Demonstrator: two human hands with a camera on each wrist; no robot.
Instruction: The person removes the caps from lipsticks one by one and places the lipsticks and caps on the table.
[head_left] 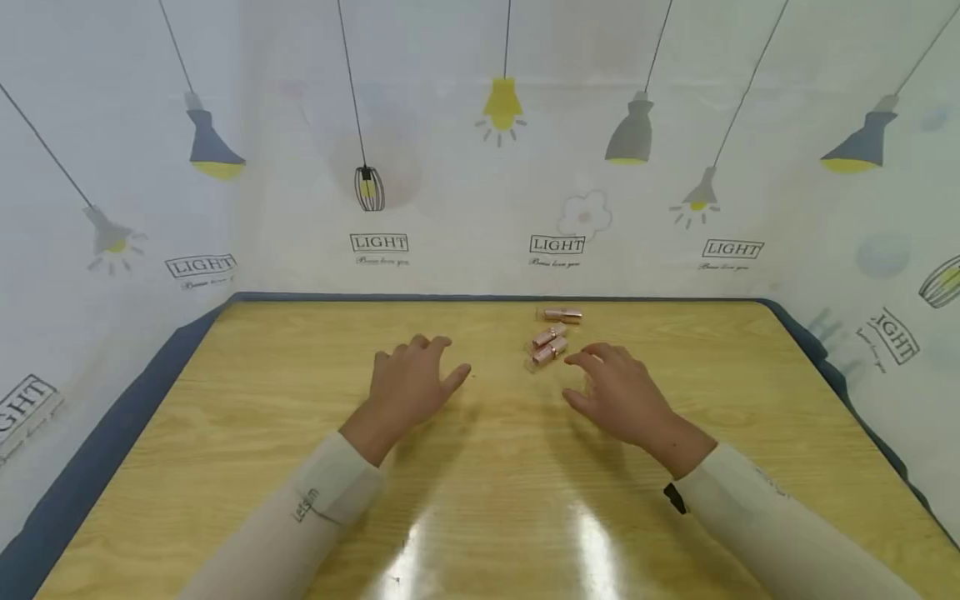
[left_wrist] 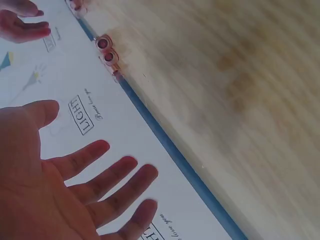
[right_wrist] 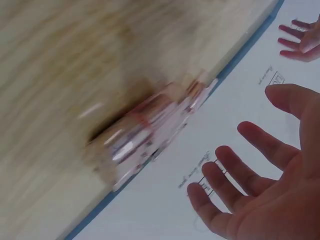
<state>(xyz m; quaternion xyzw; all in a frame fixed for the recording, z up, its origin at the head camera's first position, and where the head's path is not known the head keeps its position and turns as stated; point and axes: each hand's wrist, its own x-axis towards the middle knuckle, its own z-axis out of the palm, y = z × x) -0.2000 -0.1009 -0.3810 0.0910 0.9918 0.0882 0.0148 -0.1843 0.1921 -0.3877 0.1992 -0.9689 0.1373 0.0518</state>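
Three pink lipstick tubes with clear ends and rose-gold bands lie on the wooden table. The nearest lipstick (head_left: 550,352) sits close beside a second lipstick (head_left: 549,336), both slanted; a third lipstick (head_left: 562,316) lies crosswise behind them. My right hand (head_left: 618,396) hovers just right of the nearest one, fingers loosely bent, holding nothing. To the left of the tubes, my left hand (head_left: 408,379) is held over the table with thumb and fingers apart. In the right wrist view the lipsticks (right_wrist: 132,140) look blurred, beyond the spread fingers.
The wooden table (head_left: 480,467) has a dark blue edge strip (head_left: 480,297) at its back. White cloth walls (head_left: 465,192) printed with lamps and the word LIGHT enclose the back and sides. A small black object (head_left: 675,498) shows at the right sleeve cuff.
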